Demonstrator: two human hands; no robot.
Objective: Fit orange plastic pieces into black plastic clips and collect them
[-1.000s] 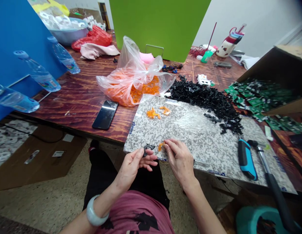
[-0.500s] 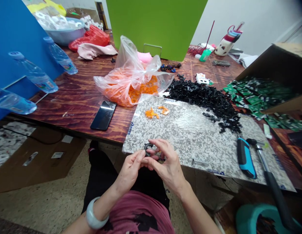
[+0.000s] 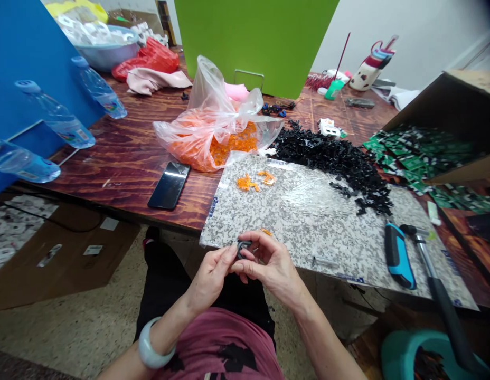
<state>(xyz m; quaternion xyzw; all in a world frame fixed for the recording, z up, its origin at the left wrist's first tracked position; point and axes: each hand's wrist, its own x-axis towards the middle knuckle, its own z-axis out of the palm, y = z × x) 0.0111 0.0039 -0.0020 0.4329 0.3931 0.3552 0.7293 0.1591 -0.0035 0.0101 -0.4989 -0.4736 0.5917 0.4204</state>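
Observation:
Between my two hands is a small black curved part (image 3: pixel 242 247), held just off the near edge of the speckled board (image 3: pixel 292 240). My left hand (image 3: pixel 214 270) pinches its left side between thumb and fingers. On the other side, the fingers of my right hand (image 3: pixel 269 259) close around it; my fingertips partly hide it. Beyond my right hand a small orange piece (image 3: pixel 266 231) lies on the board. Farther up sit a few orange parts (image 3: pixel 247 182), and thin clear pins (image 3: pixel 318 195) are spread to their right.
A heap of black parts (image 3: pixel 328 153) covers the board's back. Behind the board's left corner stands a plastic bag of orange parts (image 3: pixel 213 142), near a phone (image 3: pixel 169 186). At right lie a blue-black handle (image 3: pixel 400 257), a hammer (image 3: pixel 435 274) and a carton (image 3: pixel 427 105) of green circuit boards.
My right index finger has come down and closed over the black part, which has turned slightly. The orange piece on the board beyond my right hand now shows more clearly.

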